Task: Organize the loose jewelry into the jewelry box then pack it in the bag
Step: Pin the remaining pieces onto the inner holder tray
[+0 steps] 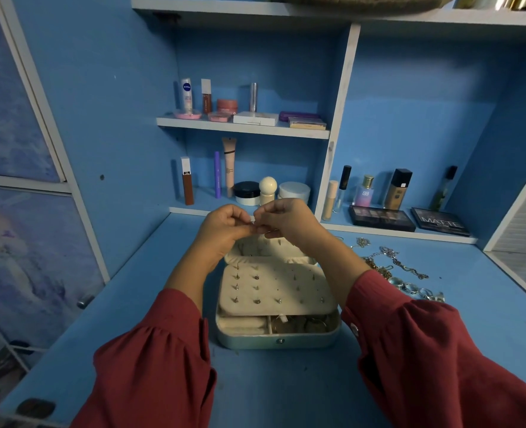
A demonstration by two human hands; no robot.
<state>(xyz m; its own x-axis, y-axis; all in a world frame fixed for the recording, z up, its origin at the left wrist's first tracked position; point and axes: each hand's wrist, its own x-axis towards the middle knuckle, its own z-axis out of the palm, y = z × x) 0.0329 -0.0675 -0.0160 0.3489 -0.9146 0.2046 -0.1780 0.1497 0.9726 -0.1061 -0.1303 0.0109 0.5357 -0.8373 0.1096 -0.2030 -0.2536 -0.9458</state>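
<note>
Open pale-blue jewelry box [278,338] on desk, cream earring panel studded, loose chains [391,262] and rings [416,290] right

Blue desk [271,381] under white-edged blue shelves [243,126], dim light

Both arms wear loose dark-red sleeves [150,359] gathered into cuffs; the right cuff [366,304] carries a small pale button [354,328].

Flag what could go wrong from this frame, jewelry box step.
1. Both hands, left hand and right hand, pinch a tiny piece above the open jewelry box; a slip could drop it among the studs on the earring panel.
2. The chains lie heaped on the desk and may tangle when lifted.
3. The right sleeve sits close to the rings and could sweep them.
</note>
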